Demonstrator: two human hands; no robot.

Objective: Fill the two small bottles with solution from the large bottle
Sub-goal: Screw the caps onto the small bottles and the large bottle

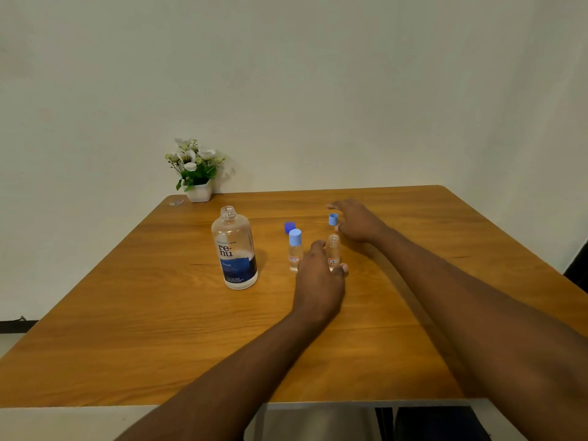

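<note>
The large clear bottle (236,249) with a blue label stands uncapped left of centre on the wooden table (127,313). Its dark blue cap (289,226) lies just behind the small bottles. One small bottle (295,251) stands upright with a light blue cap on. The other small bottle (333,248) is uncapped, and my left hand (318,278) wraps its lower part, thumb on the right side. A loose light blue cap (332,219) stands behind it. My right hand (358,222) hovers beside that cap with fingers spread, thumb close to it.
A white pot of artificial flowers (197,173) stands at the table's far left corner by the wall. A small scrap (176,203) lies next to it. The table's near edge (318,404) runs under my forearms.
</note>
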